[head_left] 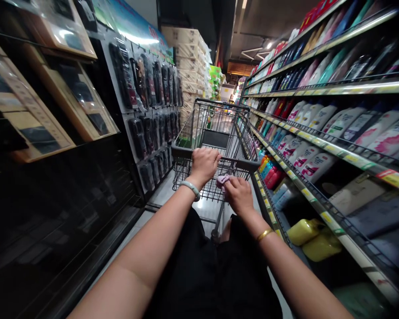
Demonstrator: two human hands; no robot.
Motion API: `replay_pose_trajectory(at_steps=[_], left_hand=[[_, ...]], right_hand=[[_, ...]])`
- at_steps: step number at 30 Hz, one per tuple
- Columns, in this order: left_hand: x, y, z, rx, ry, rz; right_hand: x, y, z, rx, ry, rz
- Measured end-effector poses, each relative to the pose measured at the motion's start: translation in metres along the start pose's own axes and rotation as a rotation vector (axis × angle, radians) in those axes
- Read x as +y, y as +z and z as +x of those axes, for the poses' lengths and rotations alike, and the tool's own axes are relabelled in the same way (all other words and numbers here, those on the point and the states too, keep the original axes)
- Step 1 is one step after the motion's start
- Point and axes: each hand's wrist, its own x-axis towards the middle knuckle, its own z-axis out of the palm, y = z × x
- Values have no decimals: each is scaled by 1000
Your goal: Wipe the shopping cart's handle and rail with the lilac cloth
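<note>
A grey wire shopping cart [216,138] stands ahead of me, its dark handle bar [239,164] running across the middle of the view. My left hand [204,165], with a pale bangle at the wrist, is wrapped over the bar near its centre. Just below the bar, to the right, my right hand [240,193] has its fingers closed on a small light purple cloth-like item [223,180]. A gold bangle circles the right wrist. The part of the cart basket that can be seen through the wires shows no goods.
Shelves [339,153] of bottles line the right side closely. Packaged dark goods [148,84] hang on a rack at the left, beside boxed items [86,104] on a black display. Stacked cartons [189,57] stand farther ahead on the left. Grey floor [156,195] shows around the cart.
</note>
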Motion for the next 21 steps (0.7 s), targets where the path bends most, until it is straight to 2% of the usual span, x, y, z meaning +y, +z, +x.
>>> replay_pose_trajectory(at_steps=[2, 5, 7, 13, 16, 19, 21], left_hand=[[-5, -2, 1, -7, -8, 2], [-10, -3, 1, -12, -10, 5], [-12, -4, 1, -13, -7, 0], [-14, -10, 4, -45, -16, 6], [-8, -14, 5, -72, -56, -7], [7, -11, 5, -9, -98, -56], [20, -6, 5, 29, -93, -128]], right_hand=[[2, -9, 12, 29, 4, 9], [7, -28, 41, 157, 105, 13], [6, -30, 48, 195, 136, -10], [-6, 2, 8, -5, 18, -6], [4, -8, 15, 42, 70, 42], [19, -26, 38, 163, 127, 24], [24, -27, 43, 198, 108, -11]])
